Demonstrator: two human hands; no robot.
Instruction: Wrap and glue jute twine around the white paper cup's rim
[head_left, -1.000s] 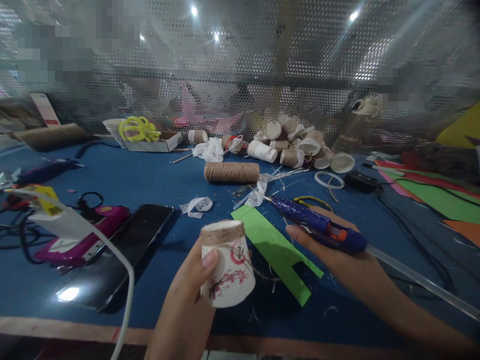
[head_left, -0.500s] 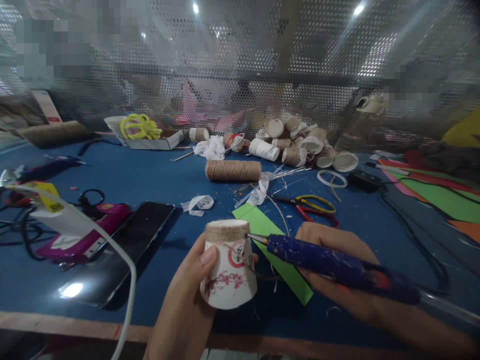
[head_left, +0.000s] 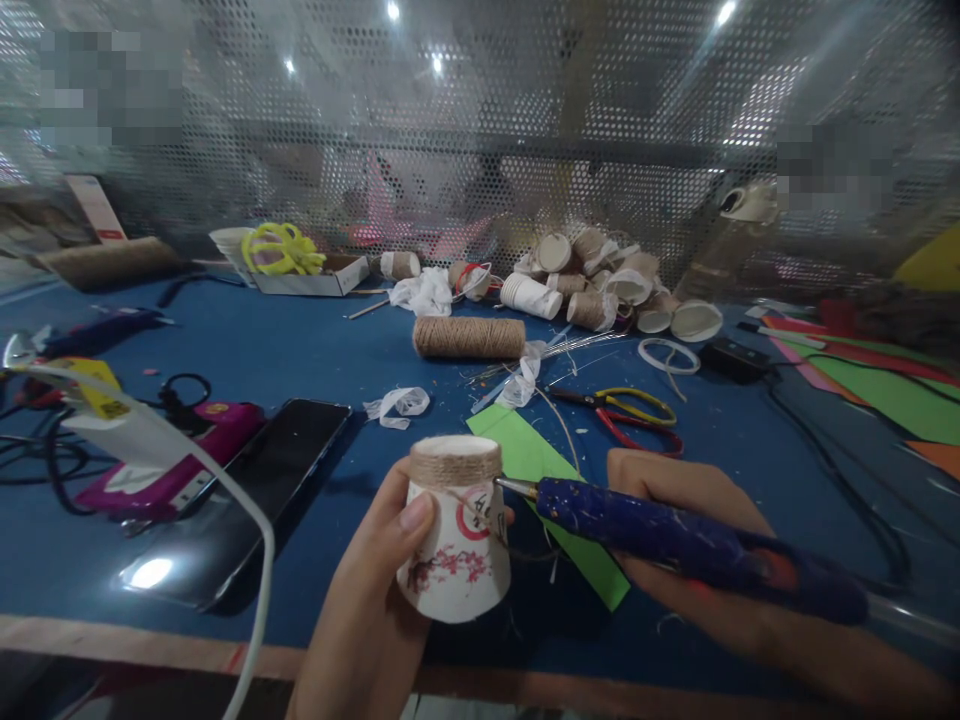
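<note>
My left hand [head_left: 386,560] is closed around a white paper cup [head_left: 454,560] held upside down, wide rim downward, with red blossom branches printed on its side. Several turns of jute twine [head_left: 456,464] wrap the narrow upper end, and a loose tail of twine hangs down the cup's right side. In my right hand [head_left: 690,520] is a dark blue glue gun [head_left: 667,530]. Its metal nozzle points left and meets the cup's side just under the twine band. A strip of green paper [head_left: 540,470] lies on the table behind the cup.
A twine spool [head_left: 469,338] lies mid-table. Red-and-yellow-handled pliers [head_left: 637,410] rest to the right, near a white ring [head_left: 669,356]. Several twine-wrapped cups [head_left: 592,310] are piled behind. At left are a phone [head_left: 300,450], a purple power strip [head_left: 225,425] and a white cable [head_left: 259,560].
The glue gun and my right hand have shifted slightly right and down, the nozzle now sitting a little lower on the cup. The cup tilts slightly more.
</note>
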